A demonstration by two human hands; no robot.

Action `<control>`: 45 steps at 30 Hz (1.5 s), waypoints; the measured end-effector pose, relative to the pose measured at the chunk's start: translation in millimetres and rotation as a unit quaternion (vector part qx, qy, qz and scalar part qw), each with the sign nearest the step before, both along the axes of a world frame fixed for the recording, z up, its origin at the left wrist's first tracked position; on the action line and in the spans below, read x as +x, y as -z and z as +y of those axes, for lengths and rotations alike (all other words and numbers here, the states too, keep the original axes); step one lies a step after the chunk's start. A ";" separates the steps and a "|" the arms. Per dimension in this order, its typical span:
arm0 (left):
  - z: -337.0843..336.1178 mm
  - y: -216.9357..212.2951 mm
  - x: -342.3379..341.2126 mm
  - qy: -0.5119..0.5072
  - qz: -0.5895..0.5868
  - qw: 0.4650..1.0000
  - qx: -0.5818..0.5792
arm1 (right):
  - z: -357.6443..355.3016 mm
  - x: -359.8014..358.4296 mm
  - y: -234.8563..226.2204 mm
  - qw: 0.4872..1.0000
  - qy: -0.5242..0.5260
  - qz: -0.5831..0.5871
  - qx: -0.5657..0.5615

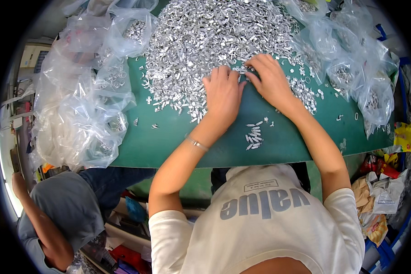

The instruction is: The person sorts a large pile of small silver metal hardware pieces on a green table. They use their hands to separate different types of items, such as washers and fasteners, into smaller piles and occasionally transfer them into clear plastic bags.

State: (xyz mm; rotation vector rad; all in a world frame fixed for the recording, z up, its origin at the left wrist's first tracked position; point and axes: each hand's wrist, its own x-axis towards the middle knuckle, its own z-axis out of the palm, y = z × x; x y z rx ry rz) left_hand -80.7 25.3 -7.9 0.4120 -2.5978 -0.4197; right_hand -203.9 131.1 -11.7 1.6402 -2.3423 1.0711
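Note:
A large heap of small silvery metal pieces (214, 36) covers the far part of the green tabletop (169, 141). My left hand (223, 93) rests at the heap's near edge, fingers pointing away and the thumb apart. Close beside it on the right, my right hand (271, 82) curves over the same edge, its index finger and thumb apart. A few pieces lie between the two hands; neither hand plainly grips one. Nearer to me, between my forearms, is a small group of elongated metal pieces (254, 138). A smaller cluster of metal pieces (303, 95) lies just right of my right hand.
Clear plastic bags (84, 100) crowd the table's left side. More plastic bags with metal parts (345, 68) line the right. A seated person in a grey shirt (68, 205) is at the lower left. Coloured packets (381, 192) hang beyond the right edge.

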 end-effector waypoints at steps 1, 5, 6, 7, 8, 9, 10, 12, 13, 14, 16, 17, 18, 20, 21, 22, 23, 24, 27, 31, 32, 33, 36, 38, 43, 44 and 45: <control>0.7 3.3 -5.8 -0.013 -0.025 0.999 -0.019 | -6.1 -1.2 2.8 0.999 0.004 0.037 -0.010; -2.5 8.1 -6.4 -0.023 -0.062 0.997 -0.037 | 2.5 4.0 -6.5 0.995 0.017 0.078 0.065; -2.6 7.1 -1.7 -0.014 -0.055 0.998 -0.028 | 8.8 3.9 -9.0 0.994 0.016 0.075 0.081; -1.3 5.1 2.6 0.007 -0.038 0.999 -0.008 | 14.9 3.0 -10.6 0.993 0.015 0.071 0.096; 1.4 1.5 6.5 0.029 -0.021 0.999 0.013 | 18.8 2.3 -11.3 0.991 0.016 0.068 0.112; 4.4 -1.6 10.3 0.051 -0.003 0.998 0.033 | 18.2 2.3 -11.1 0.992 0.011 0.066 0.106; 8.6 -3.8 12.5 0.064 0.003 0.997 0.042 | 16.3 2.4 -10.9 0.993 0.005 0.063 0.100; 19.5 -7.2 16.8 0.087 0.015 0.994 0.058 | 14.6 3.3 -9.8 0.991 -0.003 0.068 0.113; 25.3 -8.4 22.6 0.101 -0.002 0.993 0.065 | 14.6 4.3 -8.1 0.988 -0.004 0.076 0.132; 30.5 -8.7 29.1 0.117 -0.026 0.990 0.068 | 14.1 4.3 -7.2 0.985 -0.005 0.085 0.150; 40.2 -4.1 44.8 0.145 -0.077 0.984 0.075 | 17.1 1.3 -7.7 0.982 -0.003 0.090 0.163; 45.5 0.0 48.8 0.165 -0.101 0.977 0.087 | 19.7 0.4 -7.6 0.981 -0.001 0.093 0.171; 48.6 2.5 54.0 0.181 -0.100 0.973 0.106 | 20.8 0.9 -7.3 0.981 -0.014 0.103 0.161; 52.9 3.0 59.8 0.213 -0.096 0.962 0.145 | 23.1 1.6 -7.1 0.981 -0.039 0.124 0.142; 51.2 1.6 60.0 0.195 -0.075 0.966 0.149 | 24.6 2.2 -6.1 0.983 -0.037 0.134 0.122; 46.8 -1.2 60.1 0.178 -0.054 0.970 0.153 | 26.4 3.3 -4.1 0.984 -0.034 0.143 0.103; 41.8 -4.5 59.7 0.160 -0.033 0.974 0.156 | 27.1 4.2 -3.2 0.984 -0.032 0.153 0.082; 37.4 -6.7 57.6 0.135 -0.026 0.980 0.142 | 28.4 3.5 -3.0 0.984 -0.020 0.151 0.093; 23.9 -6.2 44.3 0.072 -0.010 0.994 0.076 | 29.5 3.0 -3.9 0.983 -0.009 0.147 0.109; 8.1 5.6 25.4 0.048 -0.041 0.998 0.008 | 33.4 13.1 -21.8 0.993 -0.038 0.076 0.085; 5.5 9.1 23.8 0.050 -0.059 0.997 0.010 | 38.3 19.8 -26.0 0.995 -0.041 0.039 0.079; 4.6 10.1 25.5 0.048 -0.051 0.997 0.019 | 45.3 28.6 -25.8 0.992 -0.067 0.036 0.102; 7.2 8.6 32.5 0.065 -0.021 0.995 0.074 | 64.3 51.1 -25.3 0.981 -0.125 0.008 0.145; 14.9 2.7 40.1 0.103 0.006 0.983 0.150 | 70.2 56.8 -29.2 0.980 -0.142 -0.034 0.135; 59.4 -4.8 67.8 0.175 -0.059 0.968 0.167 | 94.1 53.9 -32.7 0.988 -0.099 -0.019 0.121; 64.2 -3.0 73.5 0.184 -0.058 0.971 0.141 | 100.0 57.1 -28.3 0.986 -0.103 -0.007 0.128; 65.7 -1.2 78.3 0.196 -0.074 0.966 0.150 | 105.3 57.4 -25.4 0.985 -0.107 0.005 0.136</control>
